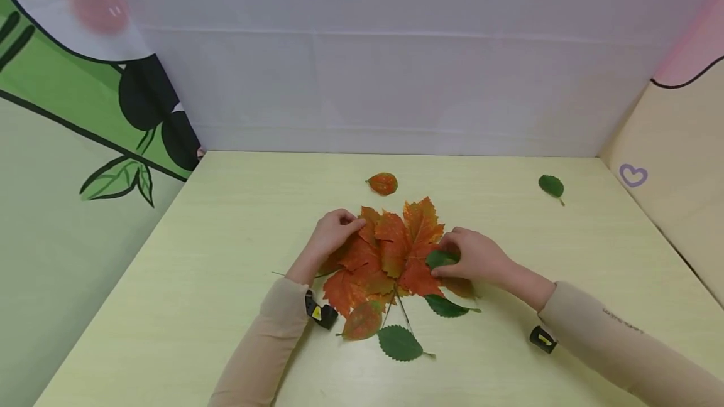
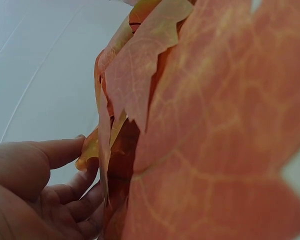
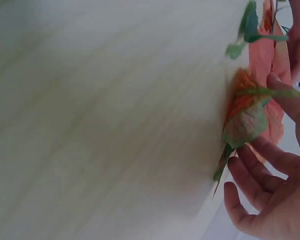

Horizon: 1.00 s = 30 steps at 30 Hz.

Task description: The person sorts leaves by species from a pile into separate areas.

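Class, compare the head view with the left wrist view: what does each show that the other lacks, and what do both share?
Only the head view shows the right grip pinching a green leaf, a lone green leaf near the far right corner of the table, and a purple heart outline.

Only the left wrist view shows the palm side of the left grip, close-up veins on a broad orange-red leaf, and the leaf layers from the side, with gaps between.

Both show the left grip at the overlapping orange-red leaves.

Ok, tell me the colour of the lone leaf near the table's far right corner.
That leaf is dark green; it shows best in the head view.
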Each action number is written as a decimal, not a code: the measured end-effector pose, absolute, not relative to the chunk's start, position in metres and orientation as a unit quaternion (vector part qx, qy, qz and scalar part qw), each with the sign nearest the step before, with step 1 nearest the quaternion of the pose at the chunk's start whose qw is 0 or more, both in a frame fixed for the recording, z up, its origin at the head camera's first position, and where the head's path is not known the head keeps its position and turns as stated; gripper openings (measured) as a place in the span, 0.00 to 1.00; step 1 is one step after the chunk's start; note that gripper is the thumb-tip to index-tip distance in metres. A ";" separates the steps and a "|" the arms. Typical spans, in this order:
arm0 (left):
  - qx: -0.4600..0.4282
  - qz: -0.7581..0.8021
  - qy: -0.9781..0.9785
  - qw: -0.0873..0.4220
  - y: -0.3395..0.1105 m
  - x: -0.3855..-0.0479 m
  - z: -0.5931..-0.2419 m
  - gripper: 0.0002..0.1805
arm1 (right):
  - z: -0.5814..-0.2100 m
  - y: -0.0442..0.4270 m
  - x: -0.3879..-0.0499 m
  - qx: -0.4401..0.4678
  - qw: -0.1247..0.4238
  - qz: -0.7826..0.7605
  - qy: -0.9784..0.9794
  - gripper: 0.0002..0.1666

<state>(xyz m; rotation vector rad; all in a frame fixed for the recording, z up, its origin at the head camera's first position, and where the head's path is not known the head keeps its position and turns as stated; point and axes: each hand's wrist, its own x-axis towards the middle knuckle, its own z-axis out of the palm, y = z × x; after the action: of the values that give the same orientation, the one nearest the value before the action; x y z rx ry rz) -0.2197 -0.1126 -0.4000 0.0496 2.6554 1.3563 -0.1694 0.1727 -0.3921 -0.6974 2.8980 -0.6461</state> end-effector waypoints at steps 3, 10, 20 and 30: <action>0.016 0.454 0.888 0.078 -0.112 -0.219 -0.400 0.17 | -0.394 0.168 -0.166 -0.233 0.048 -0.162 0.958 0.33; 0.012 0.447 0.891 0.075 -0.113 -0.219 -0.400 0.16 | -0.395 0.164 -0.165 -0.240 0.050 -0.148 0.958 0.32; 0.008 0.453 0.888 0.082 -0.112 -0.220 -0.400 0.16 | -0.389 0.166 -0.166 -0.224 0.075 -0.200 0.951 0.21; 0.011 0.461 0.884 0.079 -0.112 -0.219 -0.400 0.15 | -0.384 0.173 -0.177 -0.216 0.025 -0.234 0.947 0.07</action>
<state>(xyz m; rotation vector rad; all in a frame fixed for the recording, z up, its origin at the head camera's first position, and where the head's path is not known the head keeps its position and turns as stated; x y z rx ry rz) -0.2193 -0.1125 -0.4003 0.0323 2.6462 1.3791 -0.1774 0.1730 -0.3835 -0.6681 2.9301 -0.7252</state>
